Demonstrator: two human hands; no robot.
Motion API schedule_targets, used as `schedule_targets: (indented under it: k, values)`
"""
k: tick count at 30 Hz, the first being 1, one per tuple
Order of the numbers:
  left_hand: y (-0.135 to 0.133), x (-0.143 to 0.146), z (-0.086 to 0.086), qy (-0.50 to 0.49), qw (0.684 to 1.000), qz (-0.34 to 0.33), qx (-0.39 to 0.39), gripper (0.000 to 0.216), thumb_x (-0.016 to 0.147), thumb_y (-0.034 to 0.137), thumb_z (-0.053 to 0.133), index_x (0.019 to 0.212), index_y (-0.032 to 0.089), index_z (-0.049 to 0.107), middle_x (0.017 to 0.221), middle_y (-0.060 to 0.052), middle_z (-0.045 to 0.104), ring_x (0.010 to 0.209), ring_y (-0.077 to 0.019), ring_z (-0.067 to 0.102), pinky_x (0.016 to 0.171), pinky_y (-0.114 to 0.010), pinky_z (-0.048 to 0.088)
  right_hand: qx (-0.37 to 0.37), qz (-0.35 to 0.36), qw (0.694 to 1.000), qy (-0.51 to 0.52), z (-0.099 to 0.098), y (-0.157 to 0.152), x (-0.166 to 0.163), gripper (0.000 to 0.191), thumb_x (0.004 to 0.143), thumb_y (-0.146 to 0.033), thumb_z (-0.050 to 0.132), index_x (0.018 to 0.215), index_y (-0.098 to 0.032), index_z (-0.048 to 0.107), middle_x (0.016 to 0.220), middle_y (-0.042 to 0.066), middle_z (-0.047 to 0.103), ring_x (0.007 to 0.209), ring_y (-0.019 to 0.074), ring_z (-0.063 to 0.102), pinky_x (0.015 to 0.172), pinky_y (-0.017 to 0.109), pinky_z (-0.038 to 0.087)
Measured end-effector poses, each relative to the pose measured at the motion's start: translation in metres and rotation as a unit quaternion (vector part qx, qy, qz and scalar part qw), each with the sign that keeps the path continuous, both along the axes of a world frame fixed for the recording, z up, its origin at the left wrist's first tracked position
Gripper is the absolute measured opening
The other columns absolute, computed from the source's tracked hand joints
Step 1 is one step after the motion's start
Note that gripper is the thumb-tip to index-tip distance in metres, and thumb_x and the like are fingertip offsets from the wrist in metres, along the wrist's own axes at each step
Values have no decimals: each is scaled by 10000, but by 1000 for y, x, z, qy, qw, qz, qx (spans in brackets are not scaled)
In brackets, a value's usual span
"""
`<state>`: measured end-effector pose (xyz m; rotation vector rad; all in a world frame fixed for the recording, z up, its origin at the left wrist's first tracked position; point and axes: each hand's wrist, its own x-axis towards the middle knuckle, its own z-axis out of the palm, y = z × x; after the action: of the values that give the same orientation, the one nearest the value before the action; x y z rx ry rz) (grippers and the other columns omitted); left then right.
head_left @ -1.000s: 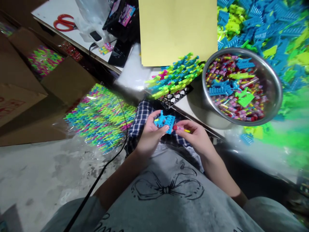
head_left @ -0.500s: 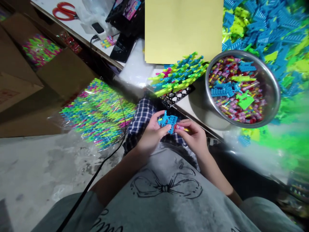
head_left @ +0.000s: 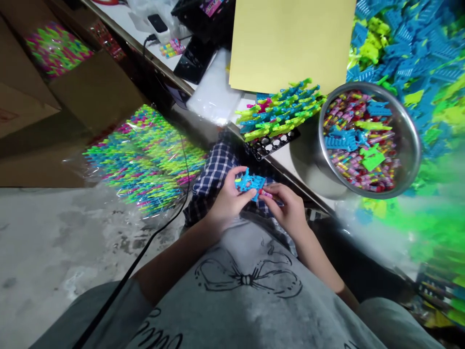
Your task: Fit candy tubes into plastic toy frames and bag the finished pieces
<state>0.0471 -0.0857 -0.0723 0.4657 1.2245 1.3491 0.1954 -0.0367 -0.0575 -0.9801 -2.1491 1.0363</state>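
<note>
My left hand [head_left: 229, 199] pinches a blue plastic toy piece [head_left: 250, 182] with slatted sides between thumb and fingers, above my lap. From the right, my right hand [head_left: 289, 206] grips a small pink wrapped candy tube [head_left: 266, 193], its end against the blue piece's right edge. Whether the tube's tip sits inside the piece I cannot tell. Just beyond my hands, a rack of blue, green and yellow plastic pieces [head_left: 279, 110] stands in a black perforated holder [head_left: 273, 144] at the table edge.
A metal bowl [head_left: 414, 145] of wrapped candy tubes stands at the right, with loose blue and green pieces [head_left: 410, 58] heaped behind it. Yellow card sheets [head_left: 290, 43] lie at the back. Left are a bag of colourful pieces [head_left: 145, 160], a cardboard box [head_left: 29, 160] and a black cable [head_left: 141, 257].
My right hand has moved slightly left, and less of the candy tube shows beside the blue toy piece. The whole view has shifted a little; my left hand keeps its hold.
</note>
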Motion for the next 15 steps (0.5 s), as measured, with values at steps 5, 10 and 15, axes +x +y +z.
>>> schedule_targets:
  k: [5, 10, 15]
  values:
    - [5, -7, -6, 3, 999, -48, 17, 513, 694, 166, 647, 1153, 238, 427, 883, -5, 581, 772, -119, 566, 757, -268, 450, -96, -1, 994, -59, -12, -2, 2, 156, 828, -299, 537, 939, -197, 497, 825, 38, 621, 682, 152, 594, 593, 252, 475]
    - [17, -19, -1, -101, 991, -85, -6, 393, 773, 270, 571, 1147, 210, 465, 962, -54, 586, 869, -175, 584, 801, -365, 471, -60, 0, 990, -130, -18, 10, 10, 182, 821, -300, 542, 963, -202, 484, 867, 48, 611, 761, 184, 566, 683, 310, 455]
    - [24, -31, -2, -183, 978, -98, 0, 382, 851, 419, 371, 1124, 188, 507, 1052, -94, 593, 877, -213, 597, 799, -408, 460, 96, -12, 981, -166, -20, 32, 12, 180, 800, -346, 581, 913, -205, 589, 856, 56, 613, 796, 206, 536, 751, 356, 416]
